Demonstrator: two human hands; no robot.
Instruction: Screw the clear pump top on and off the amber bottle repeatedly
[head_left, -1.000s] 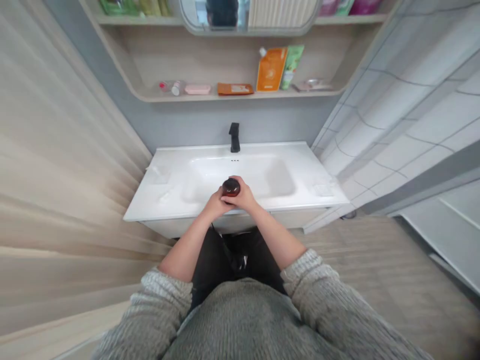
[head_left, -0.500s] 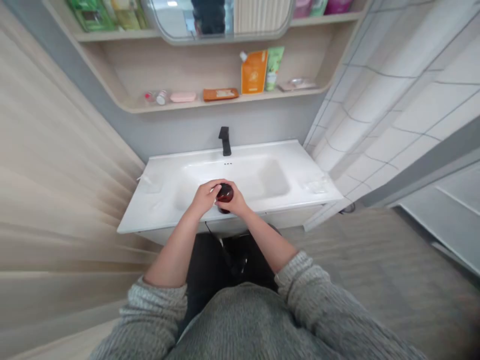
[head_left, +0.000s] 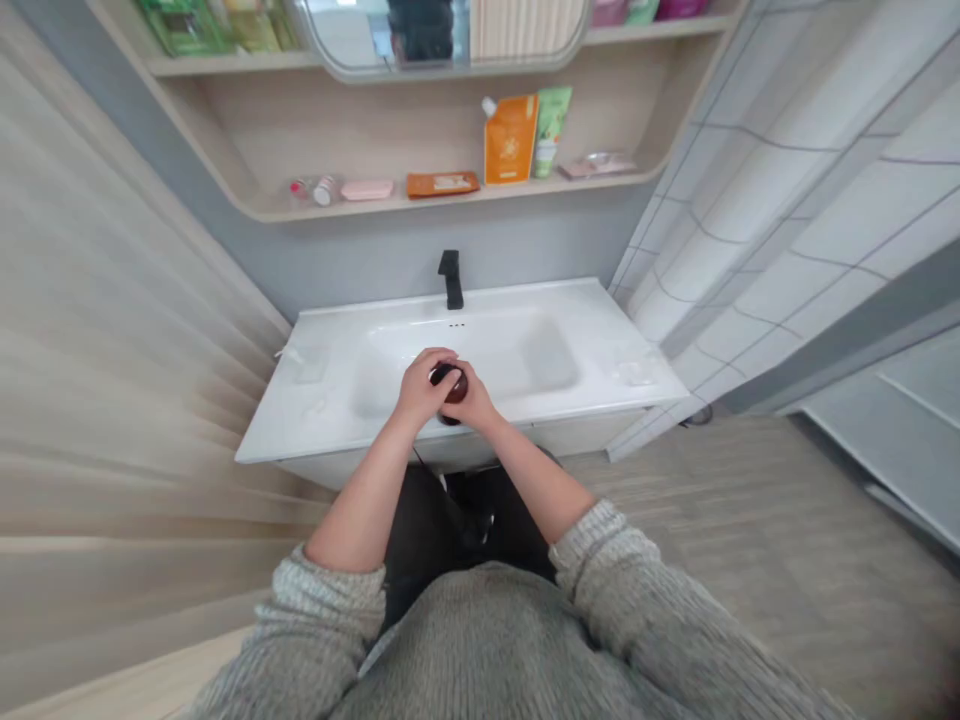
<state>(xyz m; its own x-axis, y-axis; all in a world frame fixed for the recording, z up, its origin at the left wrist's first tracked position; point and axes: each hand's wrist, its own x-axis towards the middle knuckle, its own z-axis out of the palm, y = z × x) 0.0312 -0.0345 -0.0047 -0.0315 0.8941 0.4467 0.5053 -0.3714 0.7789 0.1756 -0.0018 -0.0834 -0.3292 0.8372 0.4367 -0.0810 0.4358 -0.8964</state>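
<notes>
Over the front edge of the white sink point(head_left: 487, 340), both hands are wrapped round a dark reddish-brown jar point(head_left: 454, 387) with a black top. My left hand point(head_left: 424, 384) curls over the jar's upper left side, its thumb lying across the top. On the other side, my right hand point(head_left: 475, 400) is closed round the jar's body. Part of the jar is covered by the fingers, and a dark lower part shows beneath them. Behind the basin stands a black faucet point(head_left: 451, 280).
Above the sink runs a shelf point(head_left: 337, 208) with an orange pouch point(head_left: 510, 140), a green tube point(head_left: 551, 130), an orange-brown packet point(head_left: 442, 184), a pink soap box point(head_left: 367, 190) and small bottles point(head_left: 324, 190). A mirror point(head_left: 450, 40) hangs higher. A curtain point(head_left: 112, 350) borders the left.
My left hand has shifted slightly up and over the jar, its thumb now across the top. My right hand keeps its hold. The view has tilted a little.
</notes>
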